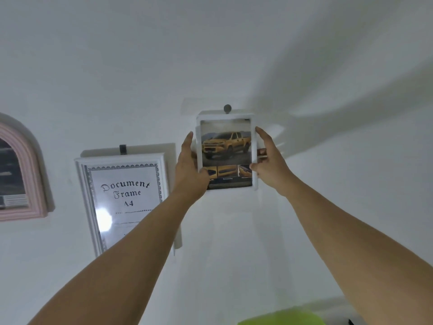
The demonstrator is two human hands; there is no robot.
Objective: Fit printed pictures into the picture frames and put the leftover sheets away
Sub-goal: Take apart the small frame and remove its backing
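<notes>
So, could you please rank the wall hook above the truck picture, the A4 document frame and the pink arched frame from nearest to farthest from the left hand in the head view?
1. Wall hook: just above the white truck-picture frame that the left hand grips, up and to its right.
2. A4 document frame: on the wall to the hand's left.
3. Pink arched frame: far left edge.

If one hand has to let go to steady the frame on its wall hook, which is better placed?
Probably the right hand: it only lightly pinches the small white frame at its side edge, while the left hand wraps the lower corner, seemingly carrying it.
</notes>
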